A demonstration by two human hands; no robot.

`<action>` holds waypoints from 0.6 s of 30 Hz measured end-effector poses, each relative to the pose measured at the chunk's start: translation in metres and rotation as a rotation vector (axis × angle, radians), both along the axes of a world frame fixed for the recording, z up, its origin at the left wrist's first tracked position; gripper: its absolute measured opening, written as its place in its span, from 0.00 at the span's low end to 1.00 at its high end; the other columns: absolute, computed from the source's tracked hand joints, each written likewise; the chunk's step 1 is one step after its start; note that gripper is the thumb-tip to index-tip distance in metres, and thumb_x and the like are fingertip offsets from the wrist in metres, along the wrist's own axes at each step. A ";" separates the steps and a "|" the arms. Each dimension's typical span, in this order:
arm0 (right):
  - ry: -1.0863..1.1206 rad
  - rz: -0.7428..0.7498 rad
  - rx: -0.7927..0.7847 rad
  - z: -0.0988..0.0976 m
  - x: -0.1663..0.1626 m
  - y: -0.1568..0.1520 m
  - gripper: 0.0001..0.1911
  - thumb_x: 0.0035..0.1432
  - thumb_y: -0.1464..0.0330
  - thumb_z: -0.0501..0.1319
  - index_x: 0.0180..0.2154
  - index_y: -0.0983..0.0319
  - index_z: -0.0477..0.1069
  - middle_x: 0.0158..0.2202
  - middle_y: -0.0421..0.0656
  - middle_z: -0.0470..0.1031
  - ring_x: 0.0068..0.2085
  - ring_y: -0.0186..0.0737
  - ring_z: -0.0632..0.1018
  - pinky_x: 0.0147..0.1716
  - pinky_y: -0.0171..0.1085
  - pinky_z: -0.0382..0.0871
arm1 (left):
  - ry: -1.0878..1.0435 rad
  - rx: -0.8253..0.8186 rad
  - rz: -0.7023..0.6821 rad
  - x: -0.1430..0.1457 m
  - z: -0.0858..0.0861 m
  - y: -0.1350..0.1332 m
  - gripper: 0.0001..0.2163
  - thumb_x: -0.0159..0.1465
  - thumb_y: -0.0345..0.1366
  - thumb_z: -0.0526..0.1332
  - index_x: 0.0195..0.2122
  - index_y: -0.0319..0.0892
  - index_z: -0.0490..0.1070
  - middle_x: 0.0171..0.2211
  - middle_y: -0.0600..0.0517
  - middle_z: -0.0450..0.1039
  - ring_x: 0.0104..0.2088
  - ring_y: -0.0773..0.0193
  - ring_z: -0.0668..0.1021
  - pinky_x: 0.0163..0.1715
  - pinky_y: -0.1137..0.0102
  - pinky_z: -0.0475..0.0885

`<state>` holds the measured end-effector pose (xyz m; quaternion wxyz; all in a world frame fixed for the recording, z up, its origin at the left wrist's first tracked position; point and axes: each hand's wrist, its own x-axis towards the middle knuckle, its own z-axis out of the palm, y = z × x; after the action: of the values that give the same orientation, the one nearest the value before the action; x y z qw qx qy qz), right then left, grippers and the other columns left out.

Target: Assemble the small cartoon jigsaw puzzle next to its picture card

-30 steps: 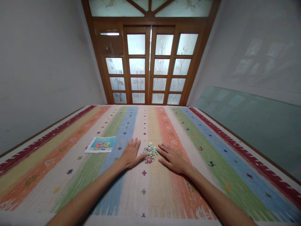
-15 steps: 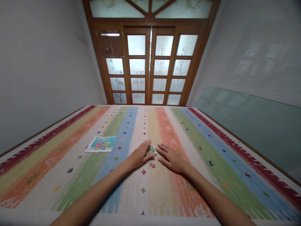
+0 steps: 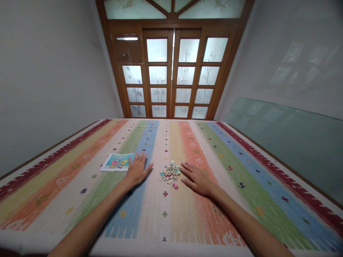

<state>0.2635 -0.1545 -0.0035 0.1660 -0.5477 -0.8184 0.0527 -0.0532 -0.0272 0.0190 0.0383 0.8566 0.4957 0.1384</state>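
Observation:
A small heap of jigsaw puzzle pieces [image 3: 170,174] lies at the middle of the striped cloth, with a few pink and teal faces showing among pale backs. My right hand [image 3: 197,178] rests just right of the heap, palm down, fingers stretched toward its edge and holding nothing. To the left, my left hand [image 3: 138,169] is spread with fingers apart, beside a picture sheet [image 3: 115,163] showing two cartoon figures on blue. Its fingers overlap the sheet's right edge; whether they touch it I cannot tell.
The striped tablecloth [image 3: 150,214] covers the whole table. Wooden doors with glass panes [image 3: 171,76] stand beyond the far edge. A pale green panel [image 3: 281,139] runs along the right side, and a plain wall [image 3: 48,71] is on the left.
My left hand has left the puzzle heap and moved left to the picture sheet, its fingers spreading. More of the heap shows now. My right hand has stayed nearly in place.

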 end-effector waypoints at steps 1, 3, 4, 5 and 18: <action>-0.004 0.000 -0.003 0.000 0.000 0.000 0.31 0.73 0.51 0.51 0.70 0.57 0.61 0.72 0.51 0.59 0.72 0.56 0.60 0.70 0.60 0.53 | 0.013 -0.005 0.022 -0.002 0.000 0.001 0.29 0.74 0.52 0.49 0.68 0.40 0.61 0.73 0.37 0.52 0.73 0.35 0.53 0.68 0.32 0.45; -0.008 0.003 -0.009 0.000 0.001 0.000 0.31 0.73 0.52 0.51 0.70 0.58 0.61 0.72 0.51 0.59 0.72 0.56 0.60 0.70 0.59 0.53 | 0.027 -0.031 0.052 -0.005 0.001 0.001 0.29 0.74 0.53 0.47 0.68 0.39 0.60 0.73 0.36 0.52 0.73 0.35 0.54 0.66 0.32 0.49; -0.007 0.004 -0.011 0.000 0.001 0.000 0.31 0.73 0.52 0.51 0.70 0.58 0.61 0.72 0.51 0.59 0.72 0.56 0.60 0.71 0.59 0.52 | 0.030 -0.046 0.062 -0.005 0.001 0.001 0.29 0.74 0.53 0.47 0.69 0.38 0.60 0.73 0.35 0.52 0.73 0.35 0.54 0.66 0.32 0.51; -0.004 0.005 -0.010 0.001 0.001 0.000 0.31 0.73 0.52 0.51 0.70 0.58 0.61 0.72 0.51 0.59 0.72 0.56 0.59 0.70 0.60 0.52 | 0.031 -0.059 0.068 -0.004 0.001 0.001 0.30 0.75 0.53 0.46 0.69 0.38 0.60 0.73 0.35 0.52 0.72 0.35 0.55 0.66 0.33 0.52; -0.009 0.006 0.013 0.000 0.001 0.001 0.30 0.73 0.53 0.52 0.70 0.58 0.62 0.71 0.52 0.60 0.72 0.56 0.61 0.70 0.59 0.53 | 0.017 -0.078 0.027 0.014 0.003 -0.014 0.30 0.74 0.53 0.46 0.67 0.35 0.62 0.72 0.33 0.52 0.72 0.36 0.57 0.67 0.40 0.56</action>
<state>0.2646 -0.1538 -0.0033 0.1655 -0.5444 -0.8211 0.0453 -0.0390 -0.0408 0.0224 0.0655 0.8487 0.5126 0.1123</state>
